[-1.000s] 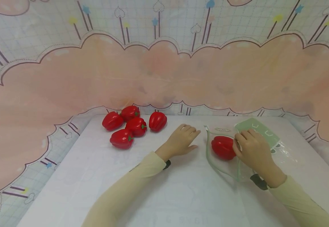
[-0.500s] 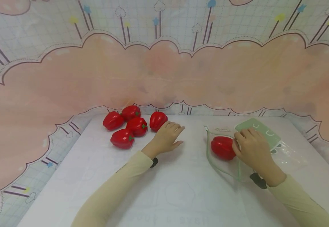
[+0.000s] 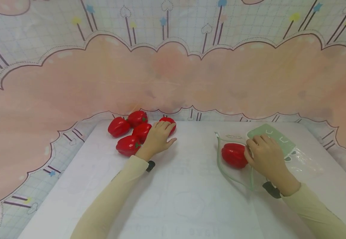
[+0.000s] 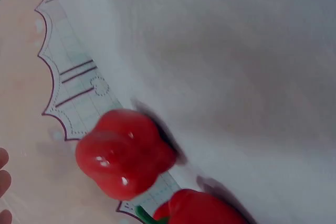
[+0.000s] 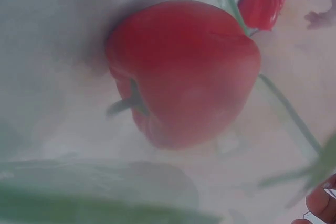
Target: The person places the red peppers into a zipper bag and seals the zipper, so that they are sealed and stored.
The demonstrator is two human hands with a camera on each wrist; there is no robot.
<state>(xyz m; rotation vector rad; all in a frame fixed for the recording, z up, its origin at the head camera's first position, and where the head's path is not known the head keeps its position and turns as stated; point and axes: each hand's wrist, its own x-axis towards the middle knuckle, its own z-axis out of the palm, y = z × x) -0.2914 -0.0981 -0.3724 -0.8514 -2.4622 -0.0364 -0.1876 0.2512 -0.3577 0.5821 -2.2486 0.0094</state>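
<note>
Cloth [image 3: 190, 83] with pink clouds and little stars hangs behind a white table [image 3: 190, 205]. From where I stand, the left hand [image 3: 157, 137] gets in the way: it hides part of the middle pepper [image 3: 141, 131] and part of the end pepper [image 3: 165, 119]. The right hand [image 3: 265, 157] hides some of the bag [image 3: 280, 138]. One black thing [image 3: 150, 166] sits at the left wrist and one more [image 3: 271, 190] at the right.

The bag is see-through, with a green part and a green rim. One red pepper [image 3: 233, 155] lies in it, near its mouth, right by the right hand. The right fingers are bent and pinch the bag's edge.

I count six red peppers: that one, and five on the left side of the table. With the middle and end ones are a back pepper [image 3: 137, 118], a side pepper [image 3: 118, 127] and a front pepper [image 3: 127, 146]. The left hand reaches over by the end pepper, fingers loose and thumb spread out. Its fingertips [image 4: 3, 183] hold nothing, and a gap shows between them and the nearest pepper.
</note>
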